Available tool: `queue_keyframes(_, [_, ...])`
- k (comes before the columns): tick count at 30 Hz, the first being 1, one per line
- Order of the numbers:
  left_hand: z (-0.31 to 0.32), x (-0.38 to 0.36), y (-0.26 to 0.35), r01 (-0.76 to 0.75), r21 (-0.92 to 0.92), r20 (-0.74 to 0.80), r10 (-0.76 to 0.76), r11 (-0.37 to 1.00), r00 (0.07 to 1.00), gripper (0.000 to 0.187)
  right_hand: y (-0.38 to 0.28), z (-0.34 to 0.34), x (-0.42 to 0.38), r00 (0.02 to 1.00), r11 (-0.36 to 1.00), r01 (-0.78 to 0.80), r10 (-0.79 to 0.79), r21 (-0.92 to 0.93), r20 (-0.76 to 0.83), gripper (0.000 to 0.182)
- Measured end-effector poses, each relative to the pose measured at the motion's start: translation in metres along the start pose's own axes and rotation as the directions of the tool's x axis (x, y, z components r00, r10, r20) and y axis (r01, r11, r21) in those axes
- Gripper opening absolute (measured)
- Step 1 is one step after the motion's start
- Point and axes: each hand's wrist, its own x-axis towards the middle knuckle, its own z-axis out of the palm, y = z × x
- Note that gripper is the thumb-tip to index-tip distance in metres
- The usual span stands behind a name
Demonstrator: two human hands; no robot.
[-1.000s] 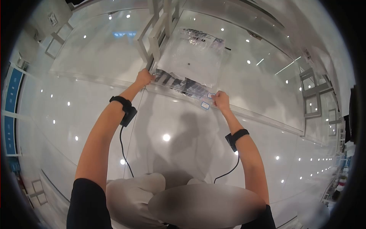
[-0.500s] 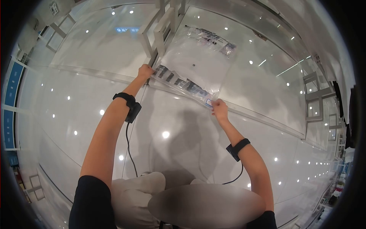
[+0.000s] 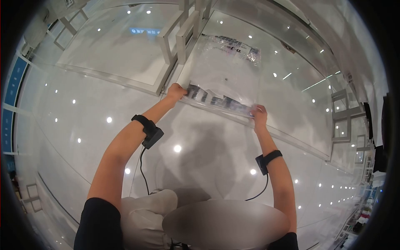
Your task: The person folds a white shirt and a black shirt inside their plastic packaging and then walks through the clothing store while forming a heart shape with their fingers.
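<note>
A clear plastic bag (image 3: pixel 227 75) with dark printing along its near and far ends lies on a pale, glossy low platform, and something white is inside it. My left hand (image 3: pixel 176 91) pinches the bag's near left corner. At the near right corner, my right hand (image 3: pixel 259 116) has its fingers closed on the bag's edge. Between the two hands the printed near end is stretched along the platform's front edge.
White upright frames (image 3: pixel 177 39) stand just left of the bag, beside a second low platform (image 3: pixel 112 54). More square frames (image 3: pixel 342 116) are at the right. Shiny floor tiles (image 3: pixel 200 154) reflect ceiling lights. Black cables hang from the wrist straps.
Both hands have moved right with the bag's near corners. The bag now lies straighter and flatter, its near end more spread out.
</note>
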Motion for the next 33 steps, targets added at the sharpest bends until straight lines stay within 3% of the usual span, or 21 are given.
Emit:
queue_keyframes(2, [0.002,0.003,-0.007,-0.004,0.167,-0.116,0.024,0.986,0.993,0.016,0.002,0.011,-0.003,1.000,0.998,0.026,-0.026,-0.053,0.002,0.033])
queue_keyframes(5, [-0.009,-0.003,-0.007,0.005,0.056,-0.216,0.008,0.998,0.976,0.018,-0.006,0.032,-0.020,1.000,0.994,0.018,-0.020,-0.103,-0.012,0.031])
queue_keyframes(6, [-0.010,0.000,-0.010,-0.031,-0.021,-0.277,0.024,0.999,0.961,0.018,-0.001,0.038,-0.019,0.993,0.990,0.109,-0.113,-0.088,-0.042,0.028])
queue_keyframes(8, [-0.013,0.000,-0.007,0.038,-0.063,-0.285,-0.055,0.997,0.957,0.018,0.019,0.050,-0.014,0.954,0.957,0.282,-0.287,-0.066,-0.090,0.022])
queue_keyframes(11, [-0.015,0.007,-0.014,0.023,-0.093,-0.278,-0.048,0.995,0.959,0.019,0.000,0.047,-0.019,0.966,0.977,0.205,-0.212,-0.063,-0.145,0.011])
queue_keyframes(14, [-0.012,0.009,-0.016,0.004,-0.038,-0.288,-0.015,0.999,0.958,0.019,0.006,0.039,-0.009,0.975,0.973,0.146,-0.172,-0.177,-0.140,0.009])
queue_keyframes(17, [-0.007,0.005,-0.017,-0.010,-0.013,-0.299,0.005,1.000,0.954,0.019,0.011,0.031,0.001,0.968,0.950,0.223,-0.242,-0.219,-0.064,0.005])
queue_keyframes(20, [-0.005,0.015,-0.021,-0.020,0.022,-0.300,0.026,1.000,0.953,0.018,0.008,0.035,0.011,0.958,0.922,0.233,-0.272,-0.309,-0.089,0.005])
queue_keyframes(24, [-0.005,0.021,-0.028,-0.037,0.054,-0.337,0.053,0.998,0.940,0.018,0.013,0.038,0.011,0.939,0.922,0.276,-0.319,-0.273,-0.130,0.010])
queue_keyframes(30, [-0.011,0.000,-0.017,-0.033,-0.129,-0.250,0.000,0.991,0.968,0.018,0.005,0.028,-0.017,0.983,0.950,0.145,-0.171,-0.275,-0.072,0.016])
queue_keyframes(31, [-0.008,0.003,-0.023,-0.152,0.125,-0.353,0.187,0.980,0.917,0.017,0.006,0.025,-0.016,0.982,0.945,0.163,-0.184,-0.285,-0.051,0.016])
queue_keyframes(33, [-0.006,0.010,-0.029,-0.270,0.612,-0.383,0.577,0.743,0.721,0.016,0.009,0.021,-0.011,0.964,0.927,0.215,-0.252,-0.309,-0.086,0.014])
